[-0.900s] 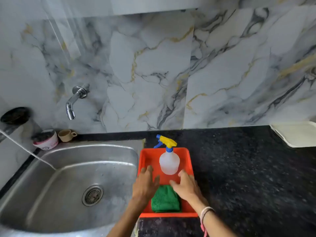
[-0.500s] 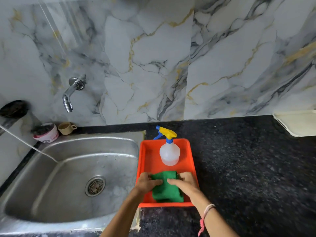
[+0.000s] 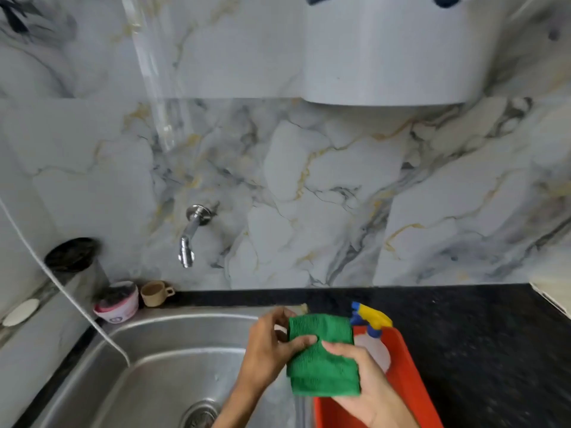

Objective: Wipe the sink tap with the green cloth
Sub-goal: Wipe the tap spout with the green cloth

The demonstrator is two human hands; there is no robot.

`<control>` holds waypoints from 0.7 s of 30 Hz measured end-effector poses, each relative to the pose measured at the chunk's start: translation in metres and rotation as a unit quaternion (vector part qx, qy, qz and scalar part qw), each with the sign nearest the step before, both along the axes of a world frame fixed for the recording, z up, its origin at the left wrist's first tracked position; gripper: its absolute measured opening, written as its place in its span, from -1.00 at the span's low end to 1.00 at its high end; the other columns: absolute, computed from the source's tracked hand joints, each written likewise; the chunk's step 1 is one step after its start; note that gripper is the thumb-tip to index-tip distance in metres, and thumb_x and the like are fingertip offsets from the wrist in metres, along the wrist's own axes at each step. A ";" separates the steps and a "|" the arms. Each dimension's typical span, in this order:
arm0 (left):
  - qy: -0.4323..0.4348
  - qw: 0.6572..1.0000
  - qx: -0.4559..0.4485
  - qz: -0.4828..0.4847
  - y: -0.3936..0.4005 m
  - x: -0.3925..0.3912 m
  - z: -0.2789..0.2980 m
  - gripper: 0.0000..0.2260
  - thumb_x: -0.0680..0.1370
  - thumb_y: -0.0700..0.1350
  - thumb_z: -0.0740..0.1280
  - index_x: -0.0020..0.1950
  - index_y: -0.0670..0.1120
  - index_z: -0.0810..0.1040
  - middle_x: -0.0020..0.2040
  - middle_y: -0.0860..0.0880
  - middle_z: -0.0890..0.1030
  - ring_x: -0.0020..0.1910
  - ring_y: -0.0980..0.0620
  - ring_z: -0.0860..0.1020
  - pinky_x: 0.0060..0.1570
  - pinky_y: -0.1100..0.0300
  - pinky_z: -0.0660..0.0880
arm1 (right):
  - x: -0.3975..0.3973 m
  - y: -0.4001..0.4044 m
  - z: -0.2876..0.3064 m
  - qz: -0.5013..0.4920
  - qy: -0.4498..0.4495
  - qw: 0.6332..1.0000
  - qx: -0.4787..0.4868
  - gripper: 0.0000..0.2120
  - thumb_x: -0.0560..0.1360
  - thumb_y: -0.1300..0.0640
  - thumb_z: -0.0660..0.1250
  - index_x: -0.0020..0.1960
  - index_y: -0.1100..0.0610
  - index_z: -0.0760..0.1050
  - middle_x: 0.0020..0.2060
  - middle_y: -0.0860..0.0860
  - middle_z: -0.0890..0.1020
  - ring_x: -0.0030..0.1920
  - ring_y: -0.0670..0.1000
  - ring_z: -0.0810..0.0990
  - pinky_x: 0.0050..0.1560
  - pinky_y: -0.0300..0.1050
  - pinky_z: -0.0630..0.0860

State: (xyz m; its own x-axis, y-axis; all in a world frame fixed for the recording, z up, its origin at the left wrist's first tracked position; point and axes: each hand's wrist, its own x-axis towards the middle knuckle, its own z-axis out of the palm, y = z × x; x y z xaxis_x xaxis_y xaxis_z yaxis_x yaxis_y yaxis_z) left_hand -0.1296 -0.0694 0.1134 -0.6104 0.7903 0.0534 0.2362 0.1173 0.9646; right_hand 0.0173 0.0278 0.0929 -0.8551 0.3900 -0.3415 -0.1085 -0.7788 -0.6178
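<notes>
A folded green cloth (image 3: 321, 356) is held up between both hands, above the sink's right rim and the tray's left edge. My left hand (image 3: 268, 350) pinches its left side with thumb on top. My right hand (image 3: 361, 381) grips its lower right part from beneath. The chrome tap (image 3: 191, 234) juts from the marble wall, up and to the left of the cloth, well apart from both hands. Its spout points down over the steel sink (image 3: 173, 366).
An orange tray (image 3: 404, 375) on the black counter (image 3: 482, 350) holds a spray bottle with a yellow-blue head (image 3: 372, 319), behind the cloth. A pink-white tub (image 3: 119, 302) and a small beige cup (image 3: 154, 292) stand behind the sink. A white box hangs on the wall (image 3: 392, 54).
Both hands have lifted the green cloth out of the orange tray and carried it up and left toward the sink. The view has tilted upward and shifted left.
</notes>
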 end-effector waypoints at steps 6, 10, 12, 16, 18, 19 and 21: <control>0.197 0.975 -0.009 0.107 -0.050 -0.125 -0.001 -0.58 0.43 0.20 0.56 0.17 0.07 0.53 0.04 0.10 0.62 -0.05 0.16 0.60 -0.06 0.28 0.60 | -0.095 -0.032 -0.010 -0.063 -0.072 0.995 -0.031 -0.53 0.47 0.35 0.24 0.37 0.36 0.55 0.32 0.46 0.57 0.31 0.46 0.57 0.22 0.30 0.54; 0.341 0.913 0.030 0.224 -0.057 -0.243 0.036 -0.66 0.59 0.07 0.43 0.26 -0.10 0.53 0.14 -0.08 0.60 0.10 -0.08 0.58 0.09 -0.03 0.56 | -0.168 -0.029 0.011 -0.159 -0.125 0.978 0.049 -0.50 0.43 0.44 0.29 0.37 0.36 0.49 0.31 0.47 0.57 0.08 0.38 0.65 0.04 0.26 0.63; 0.426 0.860 0.050 0.278 -0.048 -0.298 0.055 -0.66 0.65 0.04 0.34 0.31 -0.15 0.54 0.23 -0.16 0.59 0.22 -0.18 0.55 0.20 -0.06 0.49 | -0.215 -0.024 0.032 -0.213 -0.156 0.947 0.181 -0.67 0.46 0.48 0.35 0.20 0.31 0.57 0.21 0.45 0.64 0.05 0.36 0.69 0.08 0.40 0.65; 0.605 0.726 0.049 0.325 -0.006 -0.388 0.074 -0.61 0.69 -0.12 0.33 0.49 -0.23 0.48 0.54 -0.32 0.41 0.52 -0.31 0.40 0.39 -0.20 0.47 | -0.315 -0.009 0.082 -0.178 -0.076 0.704 0.683 -0.42 0.35 0.64 0.30 0.25 0.23 0.65 0.23 0.19 0.71 0.23 0.11 0.67 0.44 0.09 0.52; 0.675 0.670 0.041 0.308 0.017 -0.421 0.074 -0.51 0.67 -0.16 0.33 0.59 -0.20 0.35 0.60 -0.29 0.32 0.60 -0.25 0.31 0.51 -0.18 0.40 | -0.362 0.004 0.097 -0.061 -0.065 0.490 0.867 -0.26 0.24 0.61 0.30 0.38 0.21 0.58 0.35 0.16 0.63 0.39 0.13 0.55 0.56 0.01 0.36; 0.698 0.649 0.038 0.300 0.027 -0.436 0.072 -0.48 0.69 -0.12 0.30 0.63 -0.18 0.28 0.62 -0.26 0.29 0.62 -0.21 0.27 0.56 -0.14 0.35 | -0.382 0.010 0.102 -0.012 -0.073 0.413 0.908 -0.28 0.25 0.58 0.31 0.39 0.24 0.57 0.36 0.20 0.62 0.39 0.20 0.54 0.55 0.07 0.36; 0.726 0.621 0.038 0.293 0.043 -0.460 0.063 -0.42 0.72 0.04 0.22 0.67 -0.17 0.16 0.65 -0.24 0.23 0.66 -0.17 0.18 0.62 -0.10 0.26 | -0.406 0.019 0.099 0.034 -0.084 0.340 0.936 -0.46 0.38 0.47 0.26 0.35 0.33 0.58 0.32 0.29 0.63 0.36 0.29 0.57 0.48 0.21 0.44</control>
State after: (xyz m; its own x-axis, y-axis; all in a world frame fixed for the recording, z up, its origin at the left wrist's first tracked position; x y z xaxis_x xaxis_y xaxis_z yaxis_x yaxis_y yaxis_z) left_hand -0.5898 -0.0264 0.1762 -0.0569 0.4176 0.9069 0.8018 0.5603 -0.2077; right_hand -0.3888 0.0464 0.1924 -0.9139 0.0399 0.4040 0.0298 0.9991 -0.0314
